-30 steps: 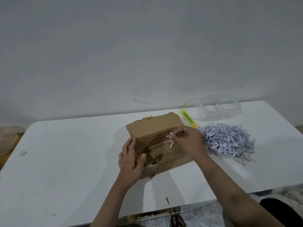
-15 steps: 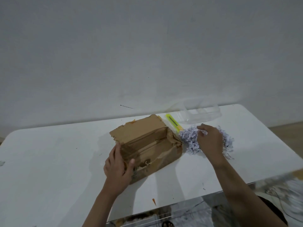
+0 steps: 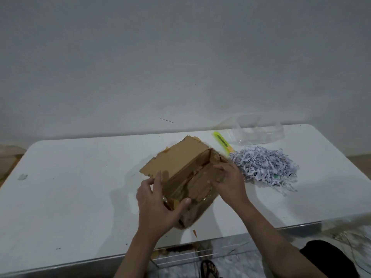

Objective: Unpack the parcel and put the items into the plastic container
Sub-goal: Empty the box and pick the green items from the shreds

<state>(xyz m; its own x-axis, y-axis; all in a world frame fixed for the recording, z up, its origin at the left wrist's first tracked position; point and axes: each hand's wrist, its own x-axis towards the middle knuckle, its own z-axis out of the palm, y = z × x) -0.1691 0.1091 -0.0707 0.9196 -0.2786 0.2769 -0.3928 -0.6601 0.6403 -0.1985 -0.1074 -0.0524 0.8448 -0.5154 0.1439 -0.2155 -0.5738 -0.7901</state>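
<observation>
Near table centre: brown torn cardboard parcel box (image 3: 186, 173), flaps open, now turned at an angle vs. 0.5 s ago. Right hand (image 3: 228, 181) back from the pile of shredded white-and-purple paper filler (image 3: 265, 167), no longer resting on the shreds; fingers now curled over the box's right-hand wall, reaching inside. Contents under those fingers not visible, so can't tell if anything is pinched besides cardboard. Left hand (image 3: 158, 201) gripping near-left corner of box, thumb across the front edge, fingers spread along the side wall, same job as before: steadying.

Meaning for task: last batch of filler dumped on white table (image 3: 80, 187), back in for another grab or for the items proper. No item out yet, judging by the layout. Clear plastic container (image 3: 259, 131) at far right by wall, looks empty, well apart from box. Yellow-green utility cutter (image 3: 222, 142) lying between box and container, untouched. Likely next: more shreds out, then items across to container.
</observation>
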